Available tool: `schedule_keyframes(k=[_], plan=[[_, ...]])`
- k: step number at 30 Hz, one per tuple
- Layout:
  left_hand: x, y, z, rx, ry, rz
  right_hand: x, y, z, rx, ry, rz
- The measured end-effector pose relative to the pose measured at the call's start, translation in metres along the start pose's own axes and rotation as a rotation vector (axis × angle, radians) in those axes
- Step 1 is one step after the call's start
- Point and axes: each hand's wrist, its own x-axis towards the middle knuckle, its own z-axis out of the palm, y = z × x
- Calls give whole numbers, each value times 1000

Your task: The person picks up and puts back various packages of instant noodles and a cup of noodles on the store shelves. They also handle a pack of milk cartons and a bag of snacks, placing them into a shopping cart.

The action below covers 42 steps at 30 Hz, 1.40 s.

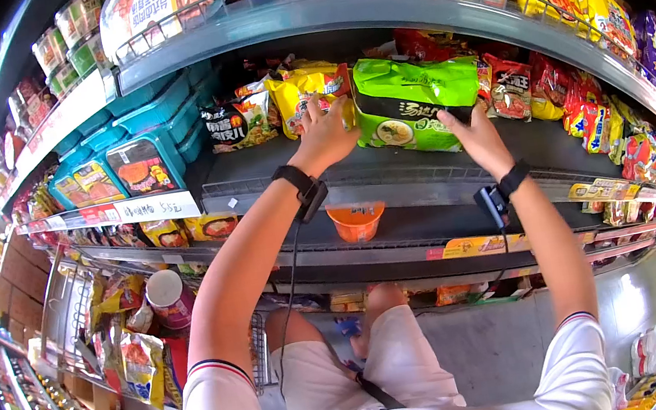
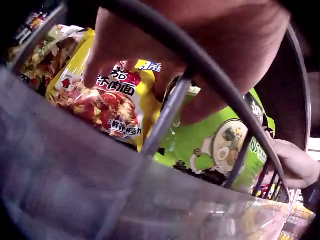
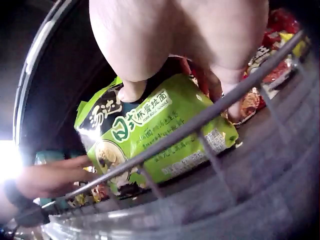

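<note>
A bright green multipack of instant noodles stands upright on the middle shelf. My right hand grips its right side, thumb on the front and fingers around the side edge. On the other side, my left hand reaches in with fingers spread over a yellow noodle pack. In the left wrist view, the thumb lies against the green multipack, while the other fingers extend over the yellow pack. A white-and-black noodle pack sits further left.
A wire guard runs along the shelf's front edge. Stacked teal trays stand left, red noodle packs right. The upper shelf overhangs both hands. An orange bowl sits on the shelf below. A loaded cart stands lower left.
</note>
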Motion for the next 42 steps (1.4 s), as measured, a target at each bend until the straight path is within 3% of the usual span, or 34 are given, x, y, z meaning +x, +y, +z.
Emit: schedule_keyframes(k=[1,2,6,9,12,15,20,24,29,32,34,37,42], plan=[[4,-2,0,13,-7,7,8,2,-9,11,-91,74],[8,-4,0,24,-15,11,16,3,-12,106,-71,2],[17,-13,5,4,2,46,38,-5,-43,84,-229,364],[16,-9,8,5,-15,32,33,-5,-39,149,-182,364],[10,-7,11,-36,15,44,19,-19,-49,145,-329,389],[1,-7,12,-104,141,141,8,-12,-42,208,-230,359],[-4,-7,2,-221,97,108,-1,-2,-26,80,-29,151],[1,-17,7,-322,166,125,-2,2,-20,104,-17,55],[14,-14,-11,58,16,28,-2,16,-20,88,-11,60],[29,-12,-28,249,-78,31,-5,-8,-26,-33,28,105],[45,-15,-35,275,-145,68,-2,-10,-27,-18,40,86],[62,-13,-33,292,-179,74,7,-21,-30,-163,46,212],[67,-10,-23,385,-155,151,18,4,-24,-44,57,61]])
